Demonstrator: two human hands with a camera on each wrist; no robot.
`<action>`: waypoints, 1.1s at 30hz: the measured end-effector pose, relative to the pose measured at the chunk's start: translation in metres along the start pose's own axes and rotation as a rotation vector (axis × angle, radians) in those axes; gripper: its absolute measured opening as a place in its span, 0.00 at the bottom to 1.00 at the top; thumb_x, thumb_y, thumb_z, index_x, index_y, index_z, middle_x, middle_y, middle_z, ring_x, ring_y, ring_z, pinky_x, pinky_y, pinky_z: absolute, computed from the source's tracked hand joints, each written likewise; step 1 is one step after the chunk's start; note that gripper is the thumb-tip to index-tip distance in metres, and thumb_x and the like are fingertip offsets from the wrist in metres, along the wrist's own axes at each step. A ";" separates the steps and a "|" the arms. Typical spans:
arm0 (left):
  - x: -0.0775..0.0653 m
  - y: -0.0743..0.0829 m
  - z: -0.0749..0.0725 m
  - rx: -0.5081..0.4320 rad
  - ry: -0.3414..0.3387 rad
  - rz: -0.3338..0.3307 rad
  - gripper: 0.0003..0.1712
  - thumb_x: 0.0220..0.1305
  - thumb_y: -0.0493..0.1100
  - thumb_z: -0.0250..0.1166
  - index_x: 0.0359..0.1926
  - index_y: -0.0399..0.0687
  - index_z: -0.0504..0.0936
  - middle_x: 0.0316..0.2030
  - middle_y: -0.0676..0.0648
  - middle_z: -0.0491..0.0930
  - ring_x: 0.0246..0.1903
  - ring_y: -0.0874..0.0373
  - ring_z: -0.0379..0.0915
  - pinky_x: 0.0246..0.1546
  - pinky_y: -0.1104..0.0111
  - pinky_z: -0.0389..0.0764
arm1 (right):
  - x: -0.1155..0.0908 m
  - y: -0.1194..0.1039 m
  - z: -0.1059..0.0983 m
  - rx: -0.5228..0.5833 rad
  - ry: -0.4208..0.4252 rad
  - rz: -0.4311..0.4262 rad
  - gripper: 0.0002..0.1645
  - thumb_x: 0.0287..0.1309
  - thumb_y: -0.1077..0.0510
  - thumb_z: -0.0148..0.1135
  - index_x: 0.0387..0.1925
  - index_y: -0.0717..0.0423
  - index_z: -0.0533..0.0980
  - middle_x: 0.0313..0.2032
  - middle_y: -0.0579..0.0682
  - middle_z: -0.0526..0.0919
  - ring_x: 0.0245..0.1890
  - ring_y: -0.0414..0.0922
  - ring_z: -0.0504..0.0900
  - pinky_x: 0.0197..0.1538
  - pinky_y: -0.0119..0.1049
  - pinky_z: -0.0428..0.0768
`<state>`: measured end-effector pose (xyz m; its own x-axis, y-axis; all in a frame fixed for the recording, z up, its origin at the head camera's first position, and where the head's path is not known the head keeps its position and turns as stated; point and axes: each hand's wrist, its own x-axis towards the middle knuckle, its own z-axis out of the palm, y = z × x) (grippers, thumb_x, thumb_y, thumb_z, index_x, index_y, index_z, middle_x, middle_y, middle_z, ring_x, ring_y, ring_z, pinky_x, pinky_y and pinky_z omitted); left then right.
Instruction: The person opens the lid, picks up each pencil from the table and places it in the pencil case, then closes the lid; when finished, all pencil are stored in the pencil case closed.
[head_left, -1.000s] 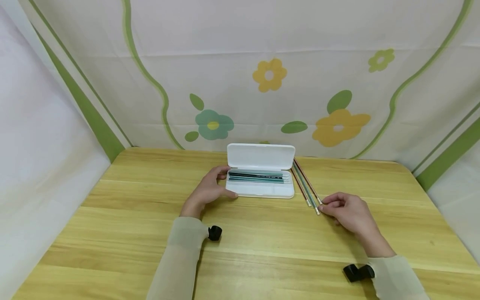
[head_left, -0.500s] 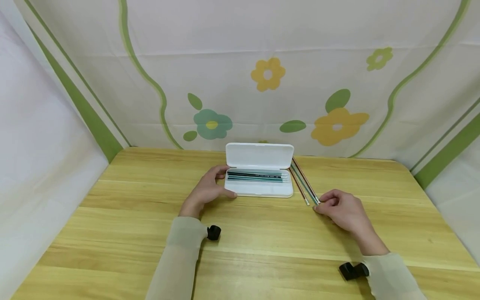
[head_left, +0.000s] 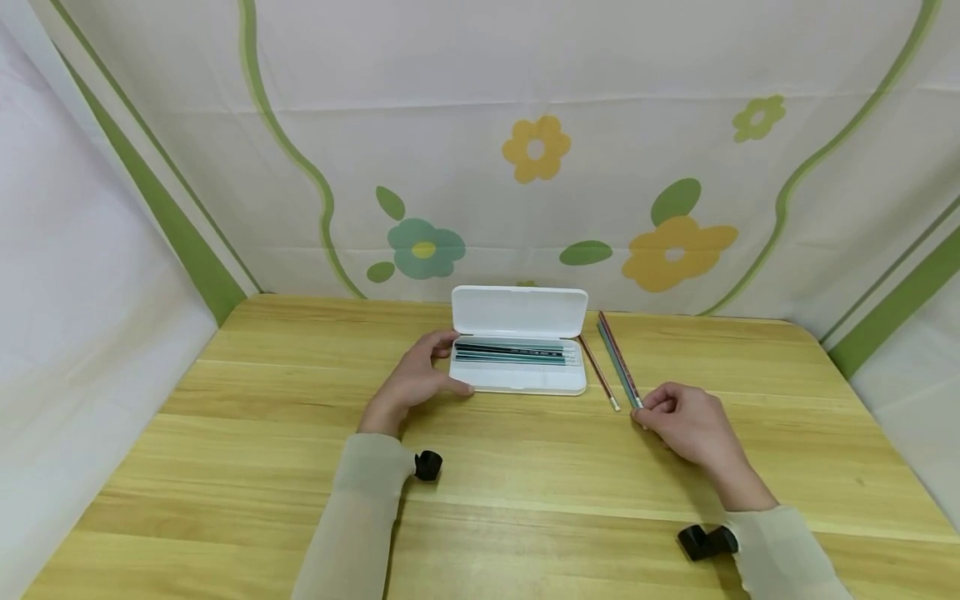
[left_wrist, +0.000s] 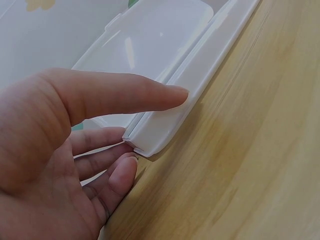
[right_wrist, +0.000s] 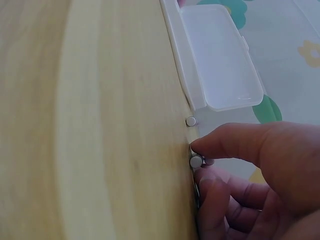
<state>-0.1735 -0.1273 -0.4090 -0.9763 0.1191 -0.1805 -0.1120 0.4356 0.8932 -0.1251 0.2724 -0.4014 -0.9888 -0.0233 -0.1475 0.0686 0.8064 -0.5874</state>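
Observation:
A white pencil case (head_left: 525, 382) lies with its lid raised, several green and black pencils (head_left: 512, 354) inside it. My left hand (head_left: 416, 375) holds the case's left end. Its thumb (left_wrist: 150, 92) lies along the front wall, and the other fingers touch the end by the corner. Right of the case, my right hand (head_left: 688, 423) pinches two pencils, a red one (head_left: 617, 350) and a green one (head_left: 611, 350), by their eraser ends between thumb and fingers. Another reddish pencil (head_left: 598, 372) lies between them and the case.
The wooden table (head_left: 480, 517) reaches back to a hanging cloth (head_left: 450, 150) printed with flowers. Black devices sit on both wrists (head_left: 428, 466). The raised lid (head_left: 519, 311) stands near the table's back edge.
My right hand has gathered the red and green pencils together and drawn them slightly right, away from the case and the other reddish pencil. My left hand has stayed on the case.

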 end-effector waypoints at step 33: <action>-0.001 0.000 -0.001 0.008 -0.009 0.006 0.54 0.51 0.38 0.84 0.78 0.52 0.69 0.74 0.43 0.71 0.73 0.44 0.65 0.77 0.47 0.68 | 0.004 0.031 -0.040 1.362 0.397 0.117 0.05 0.70 0.65 0.68 0.45 0.62 0.85 0.35 0.52 0.93 0.36 0.43 0.95 0.46 0.35 0.90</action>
<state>-0.1730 -0.1278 -0.4083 -0.9753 0.1298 -0.1785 -0.1042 0.4420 0.8909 -0.1321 0.3211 -0.3887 -0.9239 0.3511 -0.1524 -0.0021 -0.4028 -0.9153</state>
